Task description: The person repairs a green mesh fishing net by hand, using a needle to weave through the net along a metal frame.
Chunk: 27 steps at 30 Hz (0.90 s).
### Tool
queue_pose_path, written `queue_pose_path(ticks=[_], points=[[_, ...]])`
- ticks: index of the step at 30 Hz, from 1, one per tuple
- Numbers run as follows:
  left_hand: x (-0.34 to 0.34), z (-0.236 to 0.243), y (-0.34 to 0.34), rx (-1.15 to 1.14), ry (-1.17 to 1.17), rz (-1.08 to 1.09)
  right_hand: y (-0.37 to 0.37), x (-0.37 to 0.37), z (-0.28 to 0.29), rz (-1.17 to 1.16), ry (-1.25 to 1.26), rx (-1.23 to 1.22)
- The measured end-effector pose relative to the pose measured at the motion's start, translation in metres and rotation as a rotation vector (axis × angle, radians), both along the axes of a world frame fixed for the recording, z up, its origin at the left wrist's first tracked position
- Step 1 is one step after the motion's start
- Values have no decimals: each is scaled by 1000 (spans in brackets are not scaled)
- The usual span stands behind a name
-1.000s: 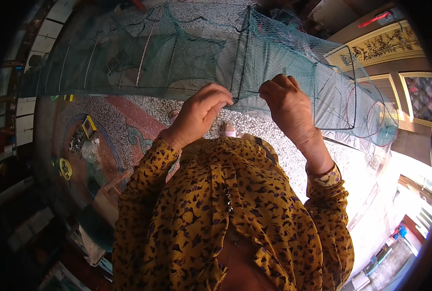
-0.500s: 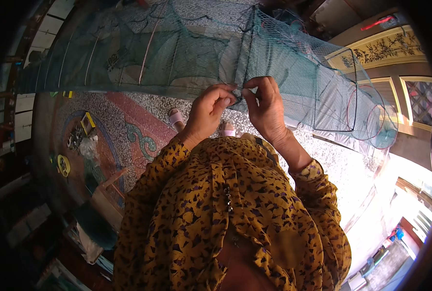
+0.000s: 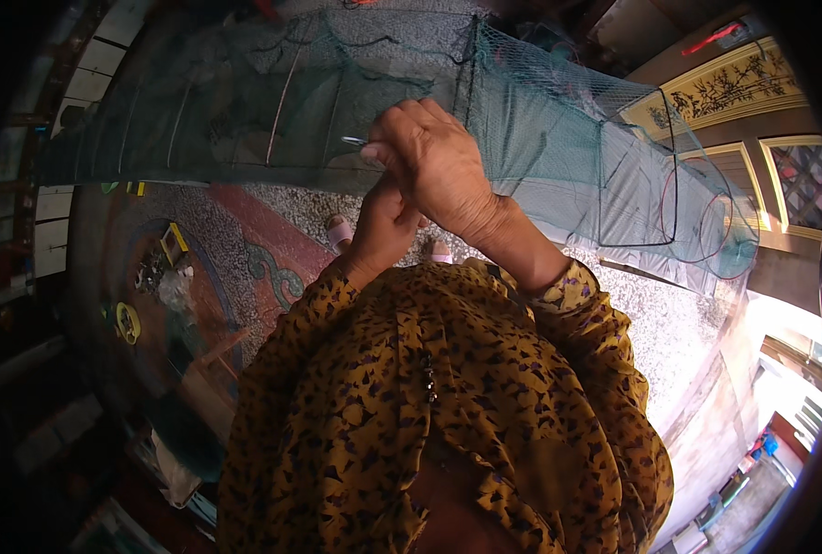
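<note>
My right hand (image 3: pixel 428 164) is closed around a small, shiny, slender metal tool (image 3: pixel 353 140), whose tip points left. It crosses over my left hand (image 3: pixel 380 226), which looks curled at the near edge of a long green mesh net (image 3: pixel 536 120); what those fingers hold is hidden behind my right hand. The net has thin crosswise frames, a black rectangular frame (image 3: pixel 674 194) toward the right end and reddish hoops beyond it.
A patterned terrazzo floor (image 3: pixel 282 231) lies below, with my pink-strapped footwear (image 3: pixel 340 231). At left are a yellow tray (image 3: pixel 173 242), a round yellow container (image 3: pixel 127 323) and clear plastic (image 3: pixel 176 288). Gold-trimmed panels (image 3: pixel 725 83) stand at upper right, bright floor at lower right.
My right hand has moved left and upward, across my left hand, and the metal tool now shows beyond its fingers. My left hand is now mostly covered by my right.
</note>
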<state>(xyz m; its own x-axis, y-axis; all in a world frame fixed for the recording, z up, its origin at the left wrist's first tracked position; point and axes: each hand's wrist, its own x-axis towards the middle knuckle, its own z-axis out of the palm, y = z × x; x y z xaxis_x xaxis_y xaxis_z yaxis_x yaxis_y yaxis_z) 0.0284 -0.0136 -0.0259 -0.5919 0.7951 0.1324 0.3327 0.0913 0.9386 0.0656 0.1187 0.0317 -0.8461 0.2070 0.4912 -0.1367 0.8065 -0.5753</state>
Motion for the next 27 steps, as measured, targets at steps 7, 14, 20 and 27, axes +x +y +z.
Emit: queue_pose_path(ticks=[7,14,20,27], points=[[10,24,28,153,122,-10,32,29,78,241,584,-486],[-9,18,28,132,-253,-312,28,86,101,242,577,-617],[-14,30,14,62,-140,-263,57,85,60,-86,187,-389],[-13,38,-2,-5,150,-316,50,93,16,-170,-287,121]])
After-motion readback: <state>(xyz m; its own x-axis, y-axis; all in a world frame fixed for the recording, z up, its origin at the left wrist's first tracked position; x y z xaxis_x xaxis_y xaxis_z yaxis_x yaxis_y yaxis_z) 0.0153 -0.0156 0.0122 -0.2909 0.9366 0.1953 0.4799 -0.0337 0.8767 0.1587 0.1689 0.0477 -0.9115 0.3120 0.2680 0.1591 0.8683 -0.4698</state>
